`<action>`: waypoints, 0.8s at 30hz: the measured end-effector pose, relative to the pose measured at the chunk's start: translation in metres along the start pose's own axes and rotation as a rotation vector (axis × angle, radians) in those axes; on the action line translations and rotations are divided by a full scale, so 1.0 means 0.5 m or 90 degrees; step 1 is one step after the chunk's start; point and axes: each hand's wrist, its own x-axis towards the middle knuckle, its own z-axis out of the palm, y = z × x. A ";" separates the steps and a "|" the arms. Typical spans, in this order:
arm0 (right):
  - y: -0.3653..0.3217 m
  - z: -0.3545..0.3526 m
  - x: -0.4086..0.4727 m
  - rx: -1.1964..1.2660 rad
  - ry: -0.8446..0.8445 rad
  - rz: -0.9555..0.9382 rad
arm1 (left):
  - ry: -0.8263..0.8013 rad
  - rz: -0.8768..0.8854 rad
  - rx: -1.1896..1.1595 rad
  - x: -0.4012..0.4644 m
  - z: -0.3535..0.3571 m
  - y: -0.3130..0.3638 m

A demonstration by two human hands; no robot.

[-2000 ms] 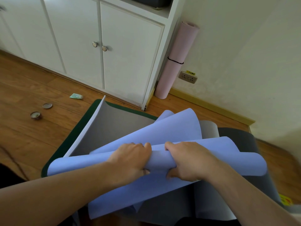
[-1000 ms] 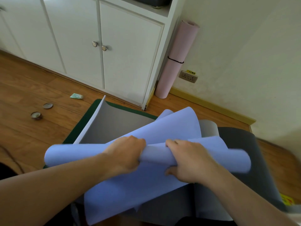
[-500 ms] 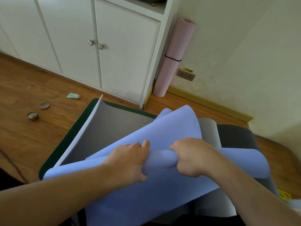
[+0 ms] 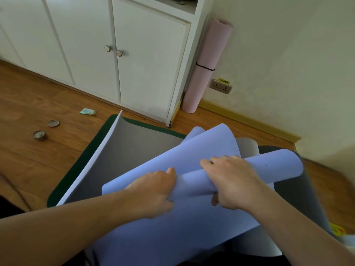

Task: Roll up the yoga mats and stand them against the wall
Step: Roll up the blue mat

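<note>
left hand (image 4: 151, 191) grips loose lavender mat (image 4: 192, 223) roll | right hand (image 4: 230, 185) curls over same roll, thumb beneath | grey mat (image 4: 130, 160) lies over green mat (image 4: 80, 166) on wood floor (image 4: 38, 150) | pink rolled mat (image 4: 206, 68) stands upright between white cabinet (image 4: 149, 60) and wall (image 4: 288, 54)

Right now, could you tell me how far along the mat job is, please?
Done: the pink mat stands rolled and tied against the wall. In hand: the left hand and right hand grip the half-rolled lilac mat. Left: finishing it and rolling the green mat beneath.
</note>
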 end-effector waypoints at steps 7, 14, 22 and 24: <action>0.005 -0.010 -0.009 0.120 -0.164 0.044 | 0.003 0.026 0.026 -0.017 0.011 0.015; 0.000 0.002 -0.001 0.053 0.003 -0.016 | -0.010 0.002 -0.018 0.003 0.005 -0.006; -0.013 0.001 -0.001 0.071 0.072 0.017 | 0.089 0.016 0.077 0.012 -0.028 -0.012; -0.009 -0.002 0.001 0.101 0.051 0.046 | 0.156 0.034 0.130 0.013 -0.029 -0.013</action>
